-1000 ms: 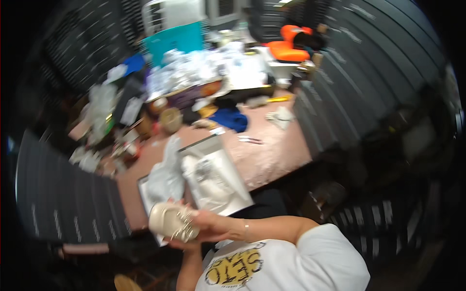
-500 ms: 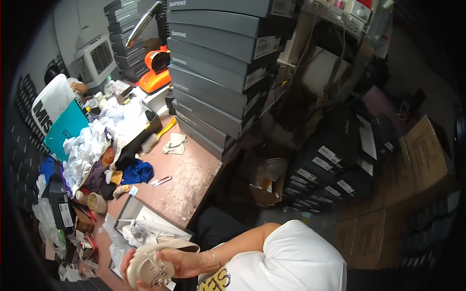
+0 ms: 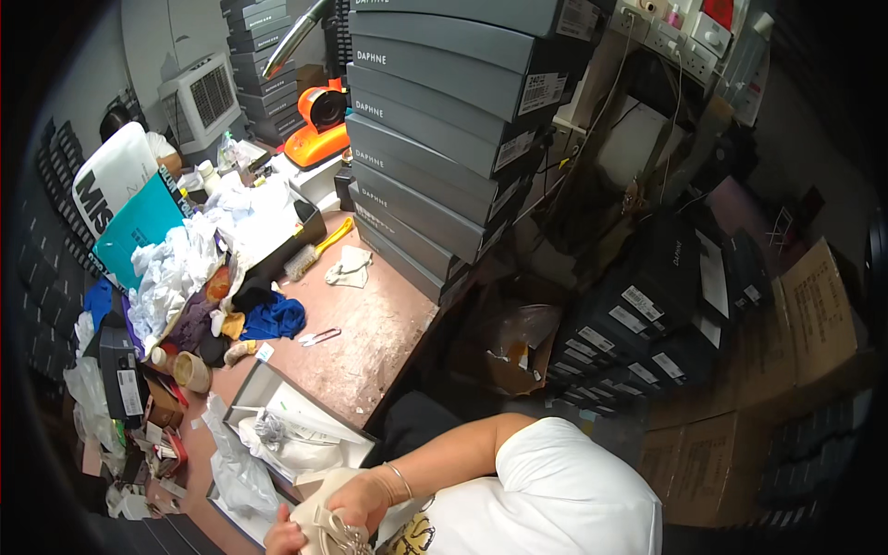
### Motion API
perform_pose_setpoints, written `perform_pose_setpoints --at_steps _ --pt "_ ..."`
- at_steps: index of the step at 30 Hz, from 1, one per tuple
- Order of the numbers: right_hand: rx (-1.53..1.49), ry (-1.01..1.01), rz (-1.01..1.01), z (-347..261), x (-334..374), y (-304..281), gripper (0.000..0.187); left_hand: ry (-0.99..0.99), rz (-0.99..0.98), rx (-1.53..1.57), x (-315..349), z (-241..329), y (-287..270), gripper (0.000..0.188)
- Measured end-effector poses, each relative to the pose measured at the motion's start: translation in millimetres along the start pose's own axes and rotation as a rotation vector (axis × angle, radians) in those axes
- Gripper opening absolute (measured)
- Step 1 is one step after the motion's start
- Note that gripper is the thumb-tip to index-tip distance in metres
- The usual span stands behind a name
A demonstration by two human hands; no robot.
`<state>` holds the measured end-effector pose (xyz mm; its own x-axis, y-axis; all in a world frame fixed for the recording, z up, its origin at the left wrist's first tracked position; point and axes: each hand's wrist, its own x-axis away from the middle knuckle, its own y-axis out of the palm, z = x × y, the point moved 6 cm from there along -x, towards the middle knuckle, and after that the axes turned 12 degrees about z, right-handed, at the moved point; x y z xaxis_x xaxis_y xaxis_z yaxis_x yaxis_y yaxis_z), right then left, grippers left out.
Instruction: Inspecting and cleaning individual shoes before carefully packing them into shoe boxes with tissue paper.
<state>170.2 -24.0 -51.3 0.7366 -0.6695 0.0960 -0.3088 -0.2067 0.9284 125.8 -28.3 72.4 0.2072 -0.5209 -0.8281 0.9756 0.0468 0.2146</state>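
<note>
At the bottom edge, close to my body, I hold a beige shoe (image 3: 314, 507) with a metallic ornament on it. My right hand (image 3: 363, 498) is closed over its upper side. The fingers of my left hand (image 3: 285, 534) curl against its left side; the rest of that hand is cut off by the frame. Just beyond the shoe lies an open shoe box (image 3: 264, 381), with white wrapping and crumpled paper (image 3: 301, 449) inside. A sheet of thin white plastic or paper (image 3: 236, 472) hangs over the box's left side.
A tall stack of grey shoe boxes (image 3: 435, 139) rises at the table's far right. On the pink tabletop (image 3: 384, 342) lie thread snips (image 3: 321, 338), a yellow-handled brush (image 3: 317, 250), a white cloth (image 3: 350, 266) and a blue cloth (image 3: 276, 317). Crumpled paper (image 3: 176, 264) is heaped left.
The shoe and both hands have moved right and down, nearer my body, and the shoe has turned. The whole view has shifted slightly.
</note>
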Motion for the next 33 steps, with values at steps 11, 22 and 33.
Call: perform_pose_setpoints --at_steps 11,22,33 --pt "0.261 -0.188 -0.301 -18 -20 94 0.074 0.063 0.032 0.021 -2 -2 10 0.026" --pt "0.380 -0.147 -0.347 -13 -14 100 0.070 0.118 0.057 0.036 -1 3 8 0.031" --pt "0.673 -0.145 -0.427 -38 23 113 0.066 0.571 -0.146 0.252 1 32 -22 0.064"
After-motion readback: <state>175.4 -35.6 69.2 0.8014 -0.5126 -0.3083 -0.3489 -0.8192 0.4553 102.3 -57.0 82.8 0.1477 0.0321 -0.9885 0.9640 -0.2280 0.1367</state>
